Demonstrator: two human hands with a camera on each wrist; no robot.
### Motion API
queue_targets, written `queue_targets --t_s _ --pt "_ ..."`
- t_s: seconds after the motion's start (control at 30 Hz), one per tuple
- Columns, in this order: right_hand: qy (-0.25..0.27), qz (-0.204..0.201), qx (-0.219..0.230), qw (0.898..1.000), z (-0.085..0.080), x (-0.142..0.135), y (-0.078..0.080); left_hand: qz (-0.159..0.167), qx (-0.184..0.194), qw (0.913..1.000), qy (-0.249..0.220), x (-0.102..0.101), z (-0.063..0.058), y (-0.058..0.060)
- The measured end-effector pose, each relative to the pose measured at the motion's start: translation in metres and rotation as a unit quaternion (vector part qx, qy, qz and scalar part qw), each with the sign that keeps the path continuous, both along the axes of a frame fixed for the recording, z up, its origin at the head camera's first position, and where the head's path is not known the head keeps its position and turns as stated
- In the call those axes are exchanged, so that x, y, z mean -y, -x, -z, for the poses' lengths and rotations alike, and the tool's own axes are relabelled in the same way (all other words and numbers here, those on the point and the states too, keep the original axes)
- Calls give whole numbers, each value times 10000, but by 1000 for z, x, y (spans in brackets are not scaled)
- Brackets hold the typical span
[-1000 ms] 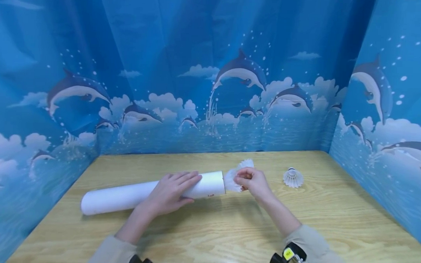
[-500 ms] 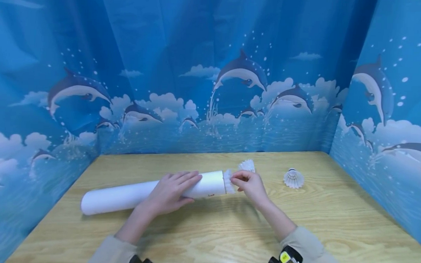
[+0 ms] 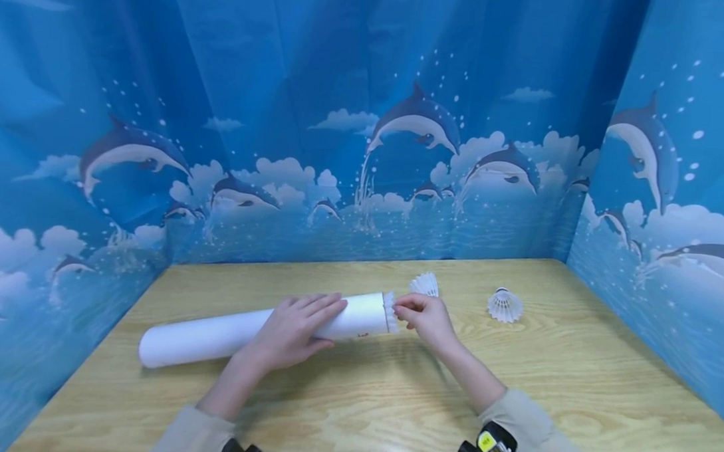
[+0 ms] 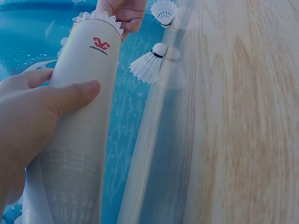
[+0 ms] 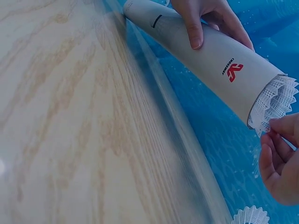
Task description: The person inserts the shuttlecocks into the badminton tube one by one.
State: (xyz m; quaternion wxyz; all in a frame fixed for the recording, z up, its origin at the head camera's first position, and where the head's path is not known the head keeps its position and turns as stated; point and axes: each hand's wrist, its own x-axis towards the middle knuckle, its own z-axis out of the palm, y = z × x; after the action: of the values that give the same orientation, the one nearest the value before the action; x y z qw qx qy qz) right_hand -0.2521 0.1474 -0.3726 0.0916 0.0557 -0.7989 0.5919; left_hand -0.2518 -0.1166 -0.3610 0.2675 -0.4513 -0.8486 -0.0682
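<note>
A white shuttlecock tube (image 3: pixel 208 340) lies slanted across the table, its mouth toward the right. My left hand (image 3: pixel 295 330) grips it near the mouth, thumb on the near side and fingers over the top. Thumb and index finger of my right hand (image 3: pixel 427 318) pinch the skirt rim of a white shuttlecock (image 5: pixel 268 109) at the tube's mouth. Most of that shuttlecock is hidden inside; only the jagged skirt edge sticks out. In the right wrist view, overlapping skirt layers show there. Through the tube wall (image 4: pixel 88 126) a further skirt shows faintly in the left wrist view.
Behind my right hand lies a loose shuttlecock (image 3: pixel 426 283), partly covered by the hand. Another shuttlecock (image 3: pixel 505 305) rests farther right on the wooden table (image 3: pixel 572 366). A blue dolphin-print curtain (image 3: pixel 318 118) stands along the table's back and sides.
My right hand has moved left toward the tube, and the pinched shuttlecock has slid from outside the mouth to mostly inside. The left hand and tube have stayed put.
</note>
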Motion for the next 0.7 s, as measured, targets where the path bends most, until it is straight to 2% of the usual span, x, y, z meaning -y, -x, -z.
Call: queue_targets --t_s 0.5,0.7 --pt "23 47 -28 10000 4 8 3 19 5 10000 6 0 -2 0" --pt "109 78 94 9999 2 12 1 33 26 10000 -8 0 -2 -1"
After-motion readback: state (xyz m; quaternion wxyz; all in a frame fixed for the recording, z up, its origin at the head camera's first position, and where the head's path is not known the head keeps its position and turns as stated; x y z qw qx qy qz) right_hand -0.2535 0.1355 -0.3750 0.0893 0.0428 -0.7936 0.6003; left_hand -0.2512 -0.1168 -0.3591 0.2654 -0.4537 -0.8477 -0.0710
